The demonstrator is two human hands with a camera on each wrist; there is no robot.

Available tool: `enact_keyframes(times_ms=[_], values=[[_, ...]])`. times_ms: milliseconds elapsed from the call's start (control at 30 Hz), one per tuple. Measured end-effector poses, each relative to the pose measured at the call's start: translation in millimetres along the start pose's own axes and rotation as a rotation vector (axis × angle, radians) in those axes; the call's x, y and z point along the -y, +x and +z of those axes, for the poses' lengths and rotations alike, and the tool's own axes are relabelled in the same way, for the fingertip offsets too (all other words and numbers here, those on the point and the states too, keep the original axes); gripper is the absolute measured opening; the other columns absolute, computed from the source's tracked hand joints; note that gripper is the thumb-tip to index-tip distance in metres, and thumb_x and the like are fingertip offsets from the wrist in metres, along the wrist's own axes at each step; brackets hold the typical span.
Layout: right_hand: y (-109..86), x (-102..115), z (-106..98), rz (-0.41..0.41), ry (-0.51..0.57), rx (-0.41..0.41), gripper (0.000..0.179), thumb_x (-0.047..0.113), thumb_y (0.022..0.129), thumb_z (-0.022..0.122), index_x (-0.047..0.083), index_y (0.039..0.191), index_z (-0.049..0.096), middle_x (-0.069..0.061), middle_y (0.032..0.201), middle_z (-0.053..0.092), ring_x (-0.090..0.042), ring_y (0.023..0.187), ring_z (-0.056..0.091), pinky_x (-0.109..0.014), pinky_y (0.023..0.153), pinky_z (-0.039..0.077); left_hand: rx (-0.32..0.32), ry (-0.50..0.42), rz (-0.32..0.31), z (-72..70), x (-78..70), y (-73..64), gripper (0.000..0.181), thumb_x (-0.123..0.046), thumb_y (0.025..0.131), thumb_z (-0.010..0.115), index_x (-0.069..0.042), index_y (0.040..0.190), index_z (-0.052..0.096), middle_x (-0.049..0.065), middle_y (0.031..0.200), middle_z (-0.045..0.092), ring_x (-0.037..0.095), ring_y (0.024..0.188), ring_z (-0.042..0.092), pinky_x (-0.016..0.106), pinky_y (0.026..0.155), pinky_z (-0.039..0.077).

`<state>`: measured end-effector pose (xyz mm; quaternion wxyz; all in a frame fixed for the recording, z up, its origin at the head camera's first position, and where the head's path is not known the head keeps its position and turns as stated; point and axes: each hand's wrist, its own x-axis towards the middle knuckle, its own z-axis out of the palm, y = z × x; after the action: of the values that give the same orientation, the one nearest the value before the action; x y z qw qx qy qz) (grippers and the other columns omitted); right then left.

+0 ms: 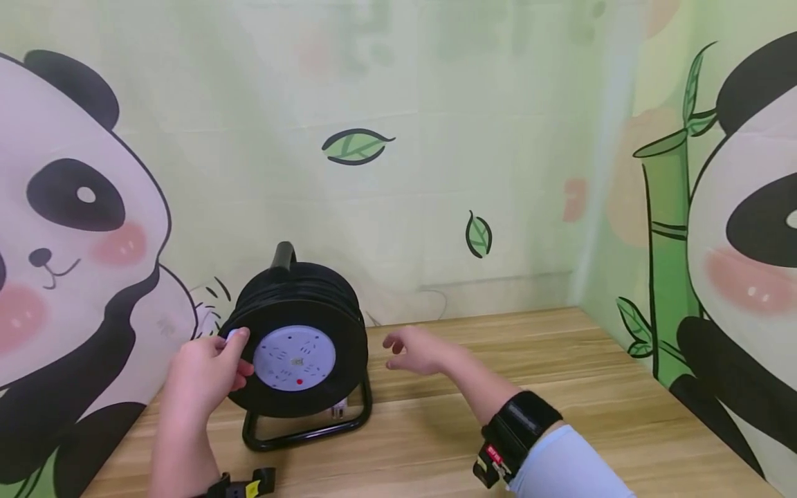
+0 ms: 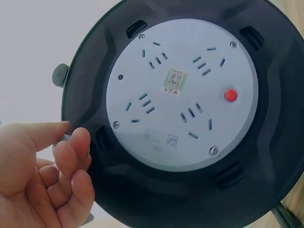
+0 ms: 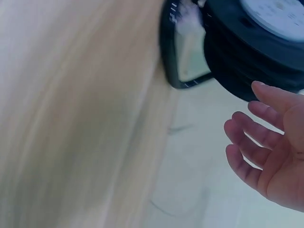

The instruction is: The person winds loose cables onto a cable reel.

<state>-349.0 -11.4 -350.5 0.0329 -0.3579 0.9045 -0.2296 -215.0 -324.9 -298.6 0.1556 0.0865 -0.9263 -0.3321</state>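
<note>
A black cable reel stands upright on its tubular frame, left of centre. Its pale socket disc, with several slots and a red button, faces me. At the reel's left rim my left hand pinches a small pale bluish piece between thumb and index finger, mostly hidden by them. The other left fingers curl loosely. My right hand is apart from the reel on its right side, fingers loosely bent and holding nothing; in the right wrist view the hand overlaps the reel's edge.
A pale plug shows beneath the reel, inside the frame. The grip handle rises at its top. The wood-grain table ends at a printed cloth backdrop, which also covers both sides.
</note>
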Motion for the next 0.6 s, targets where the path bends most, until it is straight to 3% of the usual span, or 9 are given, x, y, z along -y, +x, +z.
enact_keyframes(times_ms=[233,433,600], values=[[-30.1,-12,-33,0.013,-0.043,-0.125,0.038,0.030,0.091,0.066,0.007,0.121,0.060,-0.008,0.110,0.064,-0.020,0.097,0.058,-0.038,0.084,0.049,-0.094,0.009,0.042,7.8,-10.8,0.4,0.064,-0.061,0.096,0.036,-0.003,0.086,0.062,0.002,0.063,0.063,0.022,0.067,0.056,0.036,0.059,0.043],[-56.0,-29,-45,0.035,-0.011,-0.185,0.038,0.030,0.091,0.065,0.008,0.122,0.059,-0.006,0.111,0.062,-0.018,0.093,0.059,-0.037,0.081,0.050,-0.185,-0.033,0.089,18.8,-18.4,0.4,0.063,-0.060,0.096,0.038,-0.001,0.092,0.062,0.007,0.070,0.066,0.022,0.066,0.054,0.036,0.057,0.044],[-75.5,-45,-45,0.038,-0.015,-0.217,0.038,0.031,0.091,0.065,0.008,0.121,0.061,-0.005,0.114,0.062,-0.018,0.098,0.057,-0.038,0.085,0.048,-0.281,-0.031,0.136,28.2,-27.4,0.0,0.060,-0.058,0.098,0.037,-0.005,0.083,0.061,0.007,0.072,0.067,0.026,0.072,0.052,0.037,0.057,0.042]])
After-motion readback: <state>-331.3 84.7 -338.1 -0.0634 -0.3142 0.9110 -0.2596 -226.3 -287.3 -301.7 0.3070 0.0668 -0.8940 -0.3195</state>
